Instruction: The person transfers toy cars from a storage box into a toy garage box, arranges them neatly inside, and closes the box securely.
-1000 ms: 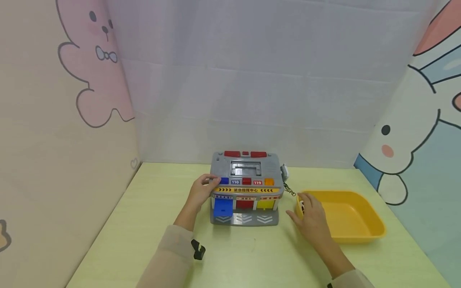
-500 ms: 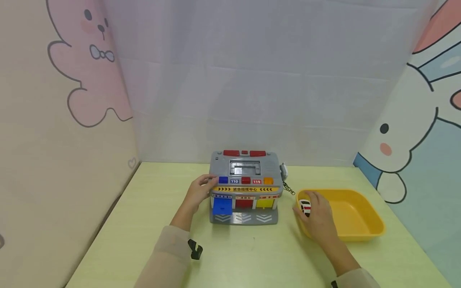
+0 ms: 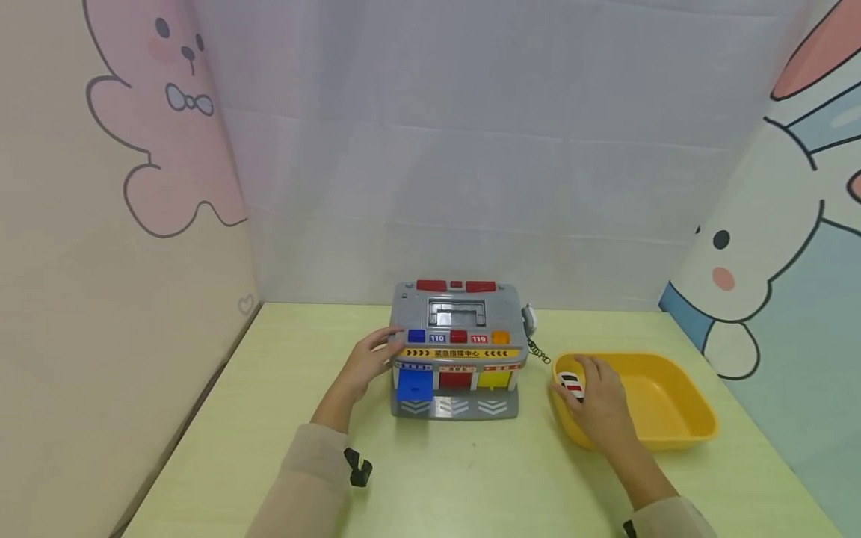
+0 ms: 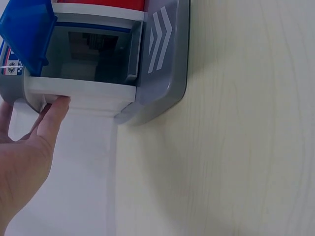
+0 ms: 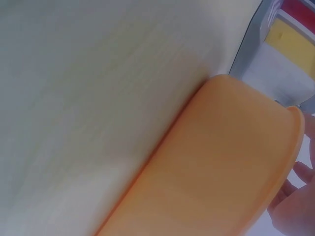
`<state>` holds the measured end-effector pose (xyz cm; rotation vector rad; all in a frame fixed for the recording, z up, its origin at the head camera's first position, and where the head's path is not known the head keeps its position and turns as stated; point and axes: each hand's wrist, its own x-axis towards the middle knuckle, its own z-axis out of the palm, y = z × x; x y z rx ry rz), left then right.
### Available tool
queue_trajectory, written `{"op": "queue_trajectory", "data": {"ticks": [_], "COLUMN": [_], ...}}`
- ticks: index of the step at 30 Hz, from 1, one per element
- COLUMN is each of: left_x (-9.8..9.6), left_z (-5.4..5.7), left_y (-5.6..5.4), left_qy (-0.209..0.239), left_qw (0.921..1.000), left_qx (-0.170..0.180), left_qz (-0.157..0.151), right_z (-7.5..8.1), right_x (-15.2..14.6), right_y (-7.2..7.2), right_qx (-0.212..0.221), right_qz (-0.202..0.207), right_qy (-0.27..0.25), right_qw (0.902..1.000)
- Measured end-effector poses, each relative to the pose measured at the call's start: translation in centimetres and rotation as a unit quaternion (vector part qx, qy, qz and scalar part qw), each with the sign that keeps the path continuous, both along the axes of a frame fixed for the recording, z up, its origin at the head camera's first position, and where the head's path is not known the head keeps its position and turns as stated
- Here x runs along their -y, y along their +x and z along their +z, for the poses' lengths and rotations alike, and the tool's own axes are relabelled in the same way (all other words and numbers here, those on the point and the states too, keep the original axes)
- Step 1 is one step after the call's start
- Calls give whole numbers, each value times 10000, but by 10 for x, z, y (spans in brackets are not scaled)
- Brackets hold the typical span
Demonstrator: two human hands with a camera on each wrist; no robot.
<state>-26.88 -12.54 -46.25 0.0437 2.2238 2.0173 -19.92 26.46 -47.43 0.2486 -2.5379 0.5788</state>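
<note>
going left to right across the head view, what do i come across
Pink cartoon animal, left hand, gray toy station, coiled cord, right hand, white cartoon rabbit. Yellow tray and toy car overlap the right hand: left out.

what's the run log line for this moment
left hand: touching toy emergency station; blue door: open; right hand: around white toy car at yellow tray, grip unclear

The toy building [image 3: 456,353] I touched looked like smooth grey plastic with a soft gloss, its blue door [image 3: 415,385] glossy too. The yellow tray [image 3: 655,407] was smooth plastic, more satin than shiny, and the table [image 3: 457,486] had a smooth, wood-grained top. My sleeves [image 3: 309,471] were matt cloth; the white backdrop [image 3: 417,179] looked like creased cloth.
</note>
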Motion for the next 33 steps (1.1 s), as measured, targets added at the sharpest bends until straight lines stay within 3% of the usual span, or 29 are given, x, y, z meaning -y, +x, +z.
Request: {"op": "queue_trajectory", "data": {"ticks": [15, 23, 33], "left_x": [5, 4, 0], "left_z": [-1, -2, 0], "left_y": [1, 2, 8], "left_qy": [70, 135, 92], "left_qw": [9997, 9997, 9999], "left_qx": [78, 0, -18], "left_qz": [-236, -221, -113], "right_z": [-3, -4, -5], "right_x": [-12, -20, -25], "right_y": [-6, -11, -14], "right_qx": [545, 1514, 2015], "right_qz": [123, 61, 229], "right_qy": [34, -59, -222], "right_qw": [9984, 9884, 9790]}}
